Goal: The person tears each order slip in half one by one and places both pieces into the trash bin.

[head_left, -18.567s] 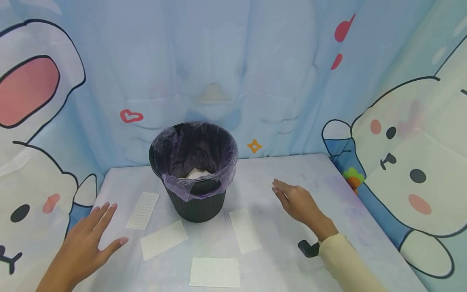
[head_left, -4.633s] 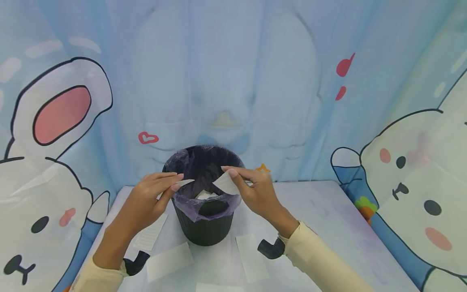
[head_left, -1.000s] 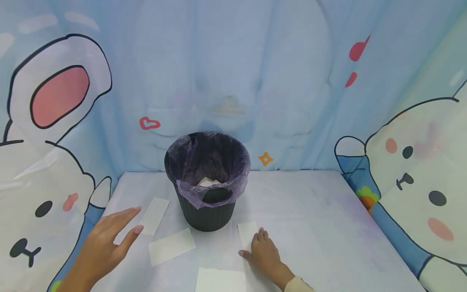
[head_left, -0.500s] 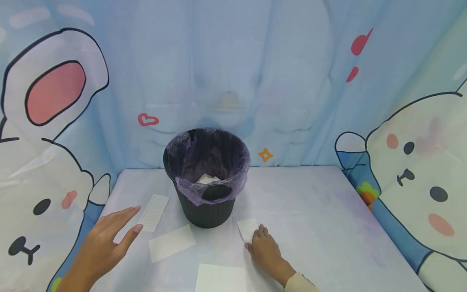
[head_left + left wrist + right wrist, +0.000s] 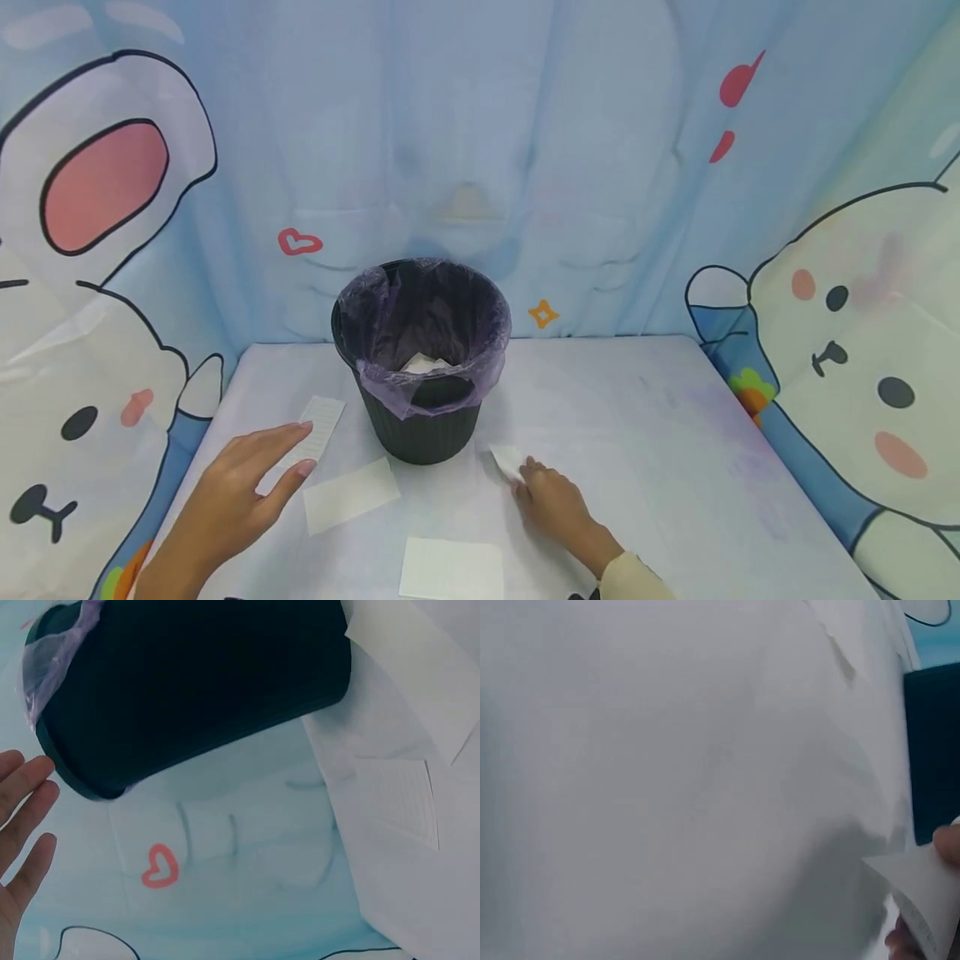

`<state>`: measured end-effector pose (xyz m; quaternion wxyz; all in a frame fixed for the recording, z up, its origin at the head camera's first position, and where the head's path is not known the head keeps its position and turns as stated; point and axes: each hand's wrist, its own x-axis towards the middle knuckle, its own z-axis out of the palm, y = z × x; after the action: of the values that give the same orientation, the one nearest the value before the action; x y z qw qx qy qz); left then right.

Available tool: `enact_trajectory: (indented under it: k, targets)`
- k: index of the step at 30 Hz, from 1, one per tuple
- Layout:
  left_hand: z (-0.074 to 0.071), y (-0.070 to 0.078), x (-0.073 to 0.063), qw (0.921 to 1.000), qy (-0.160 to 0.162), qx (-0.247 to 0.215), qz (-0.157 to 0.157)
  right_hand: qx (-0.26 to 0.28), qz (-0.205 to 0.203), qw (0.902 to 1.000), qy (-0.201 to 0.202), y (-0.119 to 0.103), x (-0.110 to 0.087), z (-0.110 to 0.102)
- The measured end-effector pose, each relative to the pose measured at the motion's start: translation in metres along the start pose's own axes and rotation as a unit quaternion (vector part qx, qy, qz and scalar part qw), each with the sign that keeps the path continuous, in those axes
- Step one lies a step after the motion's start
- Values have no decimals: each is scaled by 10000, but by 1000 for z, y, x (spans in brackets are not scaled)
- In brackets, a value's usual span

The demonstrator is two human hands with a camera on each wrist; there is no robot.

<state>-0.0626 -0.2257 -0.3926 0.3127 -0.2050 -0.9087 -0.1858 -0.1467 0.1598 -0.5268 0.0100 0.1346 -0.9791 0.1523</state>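
Left of your right grip (image 5: 555, 504) lie the near sheet (image 5: 452, 569), closer to you, and two slips (image 5: 352, 497); the bin (image 5: 422, 433) stands beyond, on the table (image 5: 637, 433).

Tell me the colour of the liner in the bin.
The liner is translucent purple; it shows best in the head view, folded over the bin's rim.

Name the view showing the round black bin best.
Head view: the round black bin stands uncropped, purple plastic liner seen inside and out. Left wrist crops it to its side and some liner; right wrist catches only part of its wall.
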Motion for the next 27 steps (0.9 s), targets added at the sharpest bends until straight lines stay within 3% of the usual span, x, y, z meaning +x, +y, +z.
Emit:
enact_trajectory:
  k: [4,8,15,23,25,27]
  targets:
    - [6,6,4,9995,-115,-145,248,728,-340,9967,-123,5,3,-18]
    - [16,14,9,9973,-106,-294,672,1690,-884,9796,-636,7,5,-42]
    - [33,38,21,9870,-239,-680,1439,3148,-1426,9205,-1821,-17,0,-72]
    - [52,63,29,9711,-578,-835,2162,4123,-2028,8418,-2833,-52,-11,-76]
    - [56,67,30,9670,-739,-830,2292,4181,-2242,8277,-2997,-59,-12,-74]
    - [59,70,30,9633,-862,-781,2420,4187,-2385,8206,-3072,-65,-13,-73]
